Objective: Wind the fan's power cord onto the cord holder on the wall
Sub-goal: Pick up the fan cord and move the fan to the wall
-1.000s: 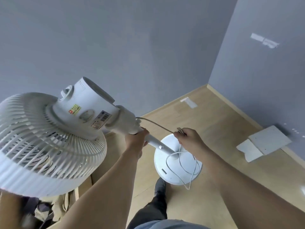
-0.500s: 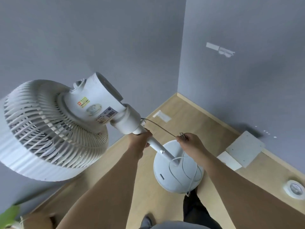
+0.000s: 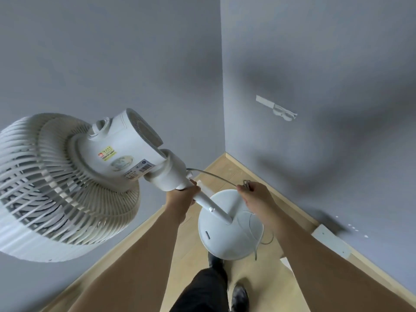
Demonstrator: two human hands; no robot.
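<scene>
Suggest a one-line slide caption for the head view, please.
Left hand grips the fan pole, right hand holds its power cord, cord holder bare on the wall.

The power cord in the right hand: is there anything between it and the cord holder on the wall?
Nothing visible. The right hand holds the power cord; only bare grey wall lies between it and the cord holder.

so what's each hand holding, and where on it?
Left hand grips the fan by its pole just below the neck. Right hand pinches the power cord near its plug end.
</scene>
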